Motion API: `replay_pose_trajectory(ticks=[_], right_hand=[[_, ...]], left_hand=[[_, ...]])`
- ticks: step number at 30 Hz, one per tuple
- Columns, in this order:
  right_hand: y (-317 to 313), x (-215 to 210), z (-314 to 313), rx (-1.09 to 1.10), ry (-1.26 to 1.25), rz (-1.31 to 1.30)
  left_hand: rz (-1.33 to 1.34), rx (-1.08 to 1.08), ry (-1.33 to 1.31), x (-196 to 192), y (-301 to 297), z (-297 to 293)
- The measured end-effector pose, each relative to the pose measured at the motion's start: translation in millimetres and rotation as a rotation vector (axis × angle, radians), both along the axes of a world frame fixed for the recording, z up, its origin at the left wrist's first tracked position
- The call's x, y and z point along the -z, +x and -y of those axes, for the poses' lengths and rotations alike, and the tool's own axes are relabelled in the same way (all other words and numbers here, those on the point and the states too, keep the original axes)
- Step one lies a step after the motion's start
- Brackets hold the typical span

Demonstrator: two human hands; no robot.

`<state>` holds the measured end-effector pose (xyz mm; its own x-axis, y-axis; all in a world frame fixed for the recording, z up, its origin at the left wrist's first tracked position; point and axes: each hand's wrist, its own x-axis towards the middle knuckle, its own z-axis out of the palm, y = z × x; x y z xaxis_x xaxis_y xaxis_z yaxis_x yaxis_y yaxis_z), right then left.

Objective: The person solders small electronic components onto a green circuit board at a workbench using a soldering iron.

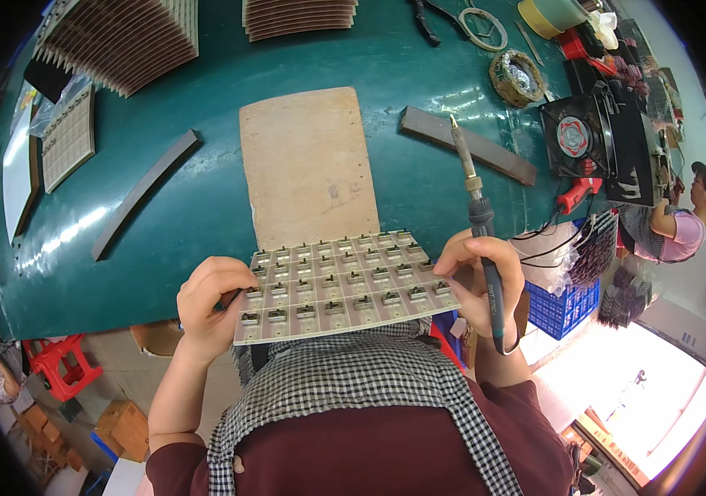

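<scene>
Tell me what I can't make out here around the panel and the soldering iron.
Head view only:
- Left hand: fingertips curl over the circuit panel, hiding the grip underneath.
- Panel's components: too small to tell solder joints.
- Panel's underside: faces away from the camera.
- Soldering iron in the right hand: the tip is too thin to judge its condition.
- Wooden board: near edge covered by the panel.

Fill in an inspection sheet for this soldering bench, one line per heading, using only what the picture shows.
Surface: green bench top, wooden board in the middle.
Job's things: panel of small circuit boards held at both ends; soldering iron, tip up.
Clutter: stacked panels, two dark strips, solder holder, tape roll.
Grippers: left hand grips panel; right hand holds iron and panel.
Cables: black leads near small fan.
Surroundings: blue crate, red stool, another person.
</scene>
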<state>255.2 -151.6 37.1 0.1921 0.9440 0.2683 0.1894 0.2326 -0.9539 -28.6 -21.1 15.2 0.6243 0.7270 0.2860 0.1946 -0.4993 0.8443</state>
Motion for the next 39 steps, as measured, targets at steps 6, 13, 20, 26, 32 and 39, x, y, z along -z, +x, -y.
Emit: replay_pose_trajectory(ticks=[6, 13, 20, 26, 32, 39], right_hand=[[0.7, 3.4, 5.3, 0.053, -0.027, 0.037], [0.6, 4.8, 0.3, 0.057, 0.003, -0.010], [-0.1, 3.8, -0.3, 0.057, 0.001, -0.015], [-3.1, 3.1, -2.0, 0.061, -0.013, -0.012], [-7.4, 1.8, -4.9, 0.057, -0.032, -0.023], [-2.7, 2.5, -3.5, -0.039, -0.017, 0.098]], left_hand=[[0.016, -0.008, -0.026, -1.6, 4.2, -0.7], [0.017, -0.037, -0.034, -4.6, 8.4, -1.2], [0.016, -0.057, -0.031, -4.0, 7.0, 0.3], [0.006, -0.105, -0.056, -5.7, 5.3, 0.0], [0.002, -0.126, -0.072, -8.4, 6.0, 0.6], [0.026, -0.137, -0.054, -4.6, 3.1, -0.2]])
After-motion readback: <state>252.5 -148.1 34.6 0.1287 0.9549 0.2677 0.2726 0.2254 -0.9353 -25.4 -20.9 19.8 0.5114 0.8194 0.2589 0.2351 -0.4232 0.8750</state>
